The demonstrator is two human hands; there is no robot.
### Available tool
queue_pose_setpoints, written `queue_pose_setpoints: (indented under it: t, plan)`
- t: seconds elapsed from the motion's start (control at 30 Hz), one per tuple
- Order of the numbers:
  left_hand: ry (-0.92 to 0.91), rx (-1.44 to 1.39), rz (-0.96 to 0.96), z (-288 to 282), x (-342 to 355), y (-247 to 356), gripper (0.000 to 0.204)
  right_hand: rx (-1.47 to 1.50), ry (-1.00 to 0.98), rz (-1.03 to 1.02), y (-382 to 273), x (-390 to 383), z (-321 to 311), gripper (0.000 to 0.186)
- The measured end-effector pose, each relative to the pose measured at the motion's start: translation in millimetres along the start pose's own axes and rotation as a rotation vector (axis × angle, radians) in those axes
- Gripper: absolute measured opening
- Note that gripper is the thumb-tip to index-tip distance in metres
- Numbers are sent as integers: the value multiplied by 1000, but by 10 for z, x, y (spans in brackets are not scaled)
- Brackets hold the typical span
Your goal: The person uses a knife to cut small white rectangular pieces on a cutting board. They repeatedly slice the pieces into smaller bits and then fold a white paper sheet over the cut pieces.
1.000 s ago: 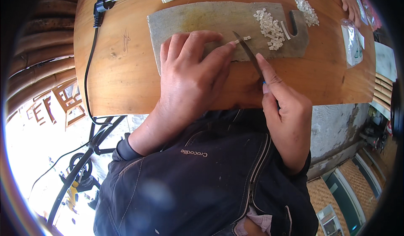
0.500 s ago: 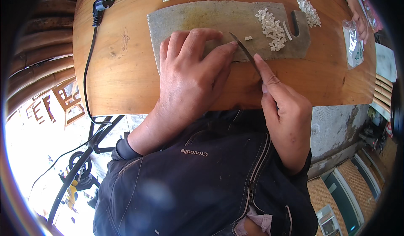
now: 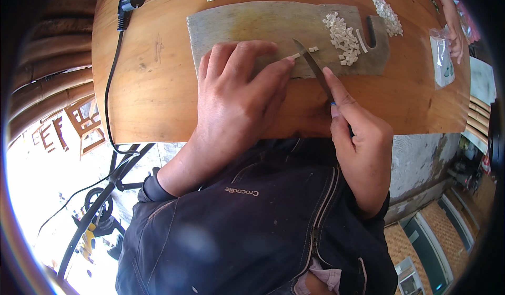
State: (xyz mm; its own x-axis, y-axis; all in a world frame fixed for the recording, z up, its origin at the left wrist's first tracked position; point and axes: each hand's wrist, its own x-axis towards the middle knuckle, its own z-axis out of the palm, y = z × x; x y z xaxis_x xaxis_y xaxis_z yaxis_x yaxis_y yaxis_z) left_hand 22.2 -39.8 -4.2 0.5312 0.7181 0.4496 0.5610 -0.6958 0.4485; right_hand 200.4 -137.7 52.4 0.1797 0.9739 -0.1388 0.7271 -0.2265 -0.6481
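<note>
My left hand (image 3: 239, 98) pinned the pale strip (image 3: 292, 57) on the grey wooden chopping board (image 3: 252, 24); my right hand (image 3: 360, 137) clamped the slim steel knife (image 3: 311, 63). Fingertips tucked back, I judged, kept cuts even.

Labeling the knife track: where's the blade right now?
Head view, right of centre: the knife blade lies on the cutting board, held by the right hand, between the left hand fingertips and the diced pile.
</note>
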Motion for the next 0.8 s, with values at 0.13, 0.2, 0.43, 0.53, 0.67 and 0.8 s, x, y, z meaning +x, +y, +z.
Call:
queue_pose_setpoints:
  t: [0.13, 0.2, 0.43, 0.53, 0.67, 0.8]
  plan:
    - [2, 4, 5, 22, 1, -17, 27, -19, 20, -51, 8, -17, 25, 63]
    - [-3, 5, 7, 18, 13, -15, 27, -17, 17, -54, 11, -19, 27, 63]
    - [-4, 0, -3, 15, -5, 2, 27, -43, -11, -30, -20, -37, 3, 64]
    - [-16, -3, -13, -2, -14, 29, 27, -47, -14, -31, -21, -63, -4, 64]
    - [-17, 0, -18, -6, -12, 31, 27, -69, -19, -34, -40, -64, -10, 64]
    - [4, 11, -2, 24, 8, -13, 27, -110, -4, -63, -17, -34, 21, 64]
